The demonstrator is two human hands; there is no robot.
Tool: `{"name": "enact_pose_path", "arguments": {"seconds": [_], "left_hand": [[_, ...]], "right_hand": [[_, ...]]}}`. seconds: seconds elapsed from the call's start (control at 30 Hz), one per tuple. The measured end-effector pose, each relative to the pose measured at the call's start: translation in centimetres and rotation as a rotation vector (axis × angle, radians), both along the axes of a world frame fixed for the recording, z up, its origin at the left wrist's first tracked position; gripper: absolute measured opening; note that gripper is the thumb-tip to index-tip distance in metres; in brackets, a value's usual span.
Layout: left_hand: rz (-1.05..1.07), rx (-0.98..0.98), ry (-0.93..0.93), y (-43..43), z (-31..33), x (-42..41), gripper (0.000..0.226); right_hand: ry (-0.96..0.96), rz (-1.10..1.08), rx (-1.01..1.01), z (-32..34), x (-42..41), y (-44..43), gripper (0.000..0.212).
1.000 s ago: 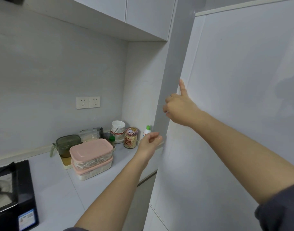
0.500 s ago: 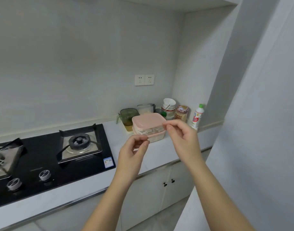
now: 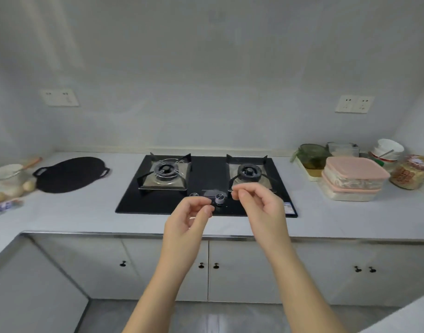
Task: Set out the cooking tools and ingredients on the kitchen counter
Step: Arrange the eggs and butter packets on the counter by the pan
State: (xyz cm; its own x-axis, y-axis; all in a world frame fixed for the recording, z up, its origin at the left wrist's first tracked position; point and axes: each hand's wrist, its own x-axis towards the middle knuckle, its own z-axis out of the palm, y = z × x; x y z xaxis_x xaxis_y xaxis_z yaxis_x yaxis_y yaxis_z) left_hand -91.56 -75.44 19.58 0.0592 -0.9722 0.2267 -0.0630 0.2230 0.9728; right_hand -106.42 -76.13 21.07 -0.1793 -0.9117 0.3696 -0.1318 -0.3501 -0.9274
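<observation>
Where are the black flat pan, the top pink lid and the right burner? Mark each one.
black flat pan (image 3: 70,175): head view, middle of its dark surface.
top pink lid (image 3: 355,170): head view, centre of the lid.
right burner (image 3: 249,171): head view, its black cap.

Glossy black glass hob (image 3: 206,176) just beyond the fingers (image 3: 202,209), with dull brushed-metal burner trays (image 3: 153,182) and a shiny metal knob (image 3: 219,199) between the fingertips. Matt pale counter (image 3: 86,212) around. Far left, matt black griddle (image 3: 70,174); far right, translucent plastic boxes (image 3: 350,181) with smooth pink lids.
</observation>
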Motion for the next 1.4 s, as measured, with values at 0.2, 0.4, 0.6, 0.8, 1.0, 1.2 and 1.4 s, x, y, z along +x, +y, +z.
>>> {"name": "enact_pose_path", "arguments": {"seconds": [0.2,0.4,0.6,0.8,1.0,1.2,1.4], "left_hand": [[0.197,0.008,0.039,1.6,-0.7,13.6,0.015],[0.327,0.042,0.109,1.5,-1.6,20.2,0.015],[0.414,0.04,0.096,-1.5,-2.2,25.4,0.014],[0.491,0.033,0.062,-6.6,-2.9,31.7,0.016],[0.629,0.037,0.036,-11.0,-3.1,38.8,0.014],[0.764,0.091,0.036,-12.9,-5.2,45.1,0.012],[0.783,0.097,0.027,-17.3,-7.2,52.0,0.013]], "right_hand": [[0.04,0.17,0.033,-0.6,13.4,-0.7,0.018],[0.059,0.235,0.075,-1.1,20.1,-2.4,0.014],[0.057,0.294,0.079,-1.9,25.9,-6.8,0.015],[0.07,0.386,0.08,-2.9,32.3,-13.4,0.013],[0.129,0.503,0.085,-2.9,39.7,-19.6,0.012],[0.18,0.641,0.122,-4.2,46.7,-23.2,0.013],[0.214,0.681,0.15,-6.0,53.6,-27.2,0.013]]}}
